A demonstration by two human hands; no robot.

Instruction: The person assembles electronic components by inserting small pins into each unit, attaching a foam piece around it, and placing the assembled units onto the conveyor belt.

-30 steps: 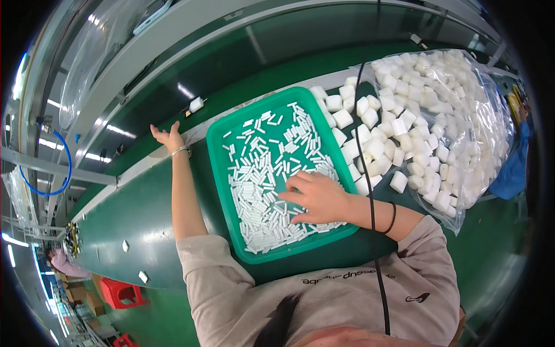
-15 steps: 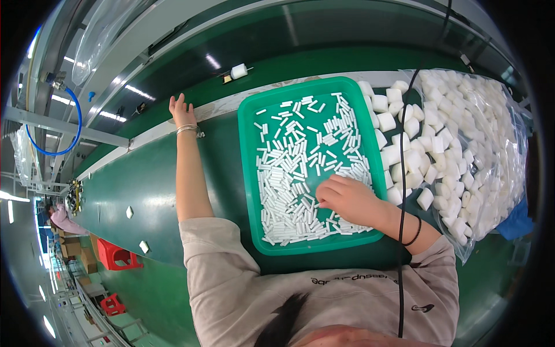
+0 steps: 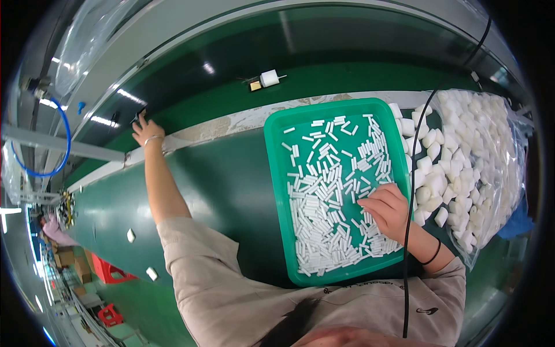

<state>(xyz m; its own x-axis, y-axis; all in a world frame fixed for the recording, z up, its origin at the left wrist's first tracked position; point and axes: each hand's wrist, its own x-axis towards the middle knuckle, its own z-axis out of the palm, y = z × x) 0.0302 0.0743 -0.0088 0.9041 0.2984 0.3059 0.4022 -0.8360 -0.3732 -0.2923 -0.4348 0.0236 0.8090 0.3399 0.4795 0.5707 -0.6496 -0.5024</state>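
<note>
In the head view, the person's right hand rests inside a shallow green plastic tray that sits on the dark green work surface close in front of the body, within easy reach. The tray is filled with many small white cylindrical pieces lying loose in a single scattered layer, which leaves each one open to the fingers. The right hand lies palm down over the near right part of the tray, its fingers curled together with the tips touching the white pieces; whether a piece is pinched between them cannot be told, since the back of the hand hides the tips. A black band sits on that wrist, and a thin black cable runs down across the tray's right edge. Just to the right of the tray, touching its rim, a clear plastic bag lies open and spills white foam-like blocks toward the tray. The left hand is stretched far out to the left, well apart from the tray, at the pale strip edging the green conveyor belt; its fingers seem slightly spread against a small dark object there, though the grip is too small to make out. Farther away on the belt sits a small white boxy component.
</note>
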